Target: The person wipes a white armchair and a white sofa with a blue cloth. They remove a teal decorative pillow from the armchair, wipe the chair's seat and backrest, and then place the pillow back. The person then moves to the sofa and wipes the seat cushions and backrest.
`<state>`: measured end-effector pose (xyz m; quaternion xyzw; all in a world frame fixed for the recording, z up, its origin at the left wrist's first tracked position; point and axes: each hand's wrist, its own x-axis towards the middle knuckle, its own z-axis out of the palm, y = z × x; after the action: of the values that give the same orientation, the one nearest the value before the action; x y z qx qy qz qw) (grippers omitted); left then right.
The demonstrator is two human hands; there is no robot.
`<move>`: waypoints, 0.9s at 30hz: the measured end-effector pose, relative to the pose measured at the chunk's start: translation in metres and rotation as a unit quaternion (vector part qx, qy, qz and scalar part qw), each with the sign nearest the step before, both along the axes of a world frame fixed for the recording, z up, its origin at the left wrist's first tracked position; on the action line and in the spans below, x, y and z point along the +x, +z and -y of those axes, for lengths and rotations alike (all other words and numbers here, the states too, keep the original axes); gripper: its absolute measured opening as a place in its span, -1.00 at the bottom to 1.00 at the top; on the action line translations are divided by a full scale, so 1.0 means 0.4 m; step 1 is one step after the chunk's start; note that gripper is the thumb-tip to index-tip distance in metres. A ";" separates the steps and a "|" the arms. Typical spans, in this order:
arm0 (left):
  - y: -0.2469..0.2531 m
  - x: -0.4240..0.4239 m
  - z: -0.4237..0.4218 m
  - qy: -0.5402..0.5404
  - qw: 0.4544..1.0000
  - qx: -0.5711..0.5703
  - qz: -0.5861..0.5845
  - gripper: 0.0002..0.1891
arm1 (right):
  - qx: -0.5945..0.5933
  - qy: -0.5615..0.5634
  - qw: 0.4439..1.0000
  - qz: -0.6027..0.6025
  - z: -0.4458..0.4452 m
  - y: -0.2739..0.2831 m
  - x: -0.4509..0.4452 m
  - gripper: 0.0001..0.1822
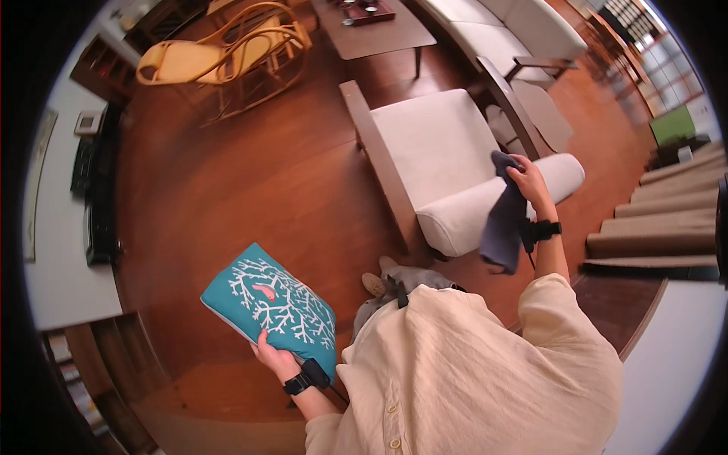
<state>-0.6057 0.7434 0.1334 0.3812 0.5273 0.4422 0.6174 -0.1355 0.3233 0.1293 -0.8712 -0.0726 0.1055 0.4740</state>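
My left hand (275,356) grips the lower edge of a teal cushion (273,301) with white coral-like branches and a pink bird on it. The cushion is held out over the wooden floor, left of my body. In my right hand (529,179) a dark grey-blue cloth (503,227) is pinched near its top and hangs down. The cloth hangs beside the backrest of a pale upholstered armchair (435,142) with wooden arms; whether they touch I cannot tell.
A rattan rocking chair (227,60) stands at the upper left, near a low table (378,42) bearing a tray. Beyond the armchair is a pale sofa (495,42). Brown curtains (660,210) hang at the right. A wooden shelf (108,364) is at the lower left.
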 end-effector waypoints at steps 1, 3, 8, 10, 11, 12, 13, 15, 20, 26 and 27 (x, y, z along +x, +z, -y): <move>-0.005 -0.005 -0.006 -0.022 1.000 -0.004 0.006 -0.46 | -0.110 -0.058 0.990 0.061 0.064 -0.031 -0.013 -0.52; -0.005 -0.002 -0.007 -0.055 0.998 -0.010 0.003 -0.46 | -0.224 -0.148 0.959 0.091 0.187 -0.166 -0.063 -0.30; -0.003 -0.050 -0.048 -0.112 0.994 0.006 -0.012 -0.47 | -0.289 -0.222 0.919 0.148 0.135 -0.286 -0.381 -0.33; 0.005 -0.054 -0.058 -0.127 0.992 -0.004 -0.026 -0.47 | -0.241 -0.272 0.914 0.178 0.191 -0.308 -0.418 -0.39; 0.007 -0.056 -0.058 -0.135 0.991 -0.004 -0.021 -0.48 | -0.215 -0.296 0.910 0.195 0.219 -0.325 -0.429 -0.42; 0.019 -0.042 -0.044 -0.147 0.989 -0.005 -0.014 -0.48 | -0.239 -0.322 0.896 0.189 0.284 -0.358 -0.424 -0.49; 0.027 -0.028 -0.034 -0.159 0.987 -0.006 -0.007 -0.49 | -0.235 -0.341 0.883 0.223 0.354 -0.385 -0.409 -0.55; -0.014 -0.073 -0.086 -0.171 0.985 0.010 0.002 -0.50 | -0.241 -0.372 0.875 0.193 0.378 -0.383 -0.444 -0.59; -0.104 -0.131 -0.164 -0.202 0.978 0.036 0.022 -0.55 | -0.274 -0.285 0.906 0.149 0.213 -0.339 -0.618 -0.68; -0.102 -0.165 -0.181 -0.222 0.974 0.037 0.034 -0.54 | -0.304 0.009 0.952 -0.015 -0.094 -0.354 -0.928 -0.81; -0.095 -0.166 -0.189 -0.224 0.973 0.035 0.032 -0.54 | -0.303 -0.005 0.953 -0.022 -0.116 -0.355 -0.965 -0.81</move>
<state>-0.6721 0.8190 0.0955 0.4968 0.3929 0.3221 0.7036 -0.5216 0.3696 -0.0129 -0.9716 -0.0230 0.1391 0.1900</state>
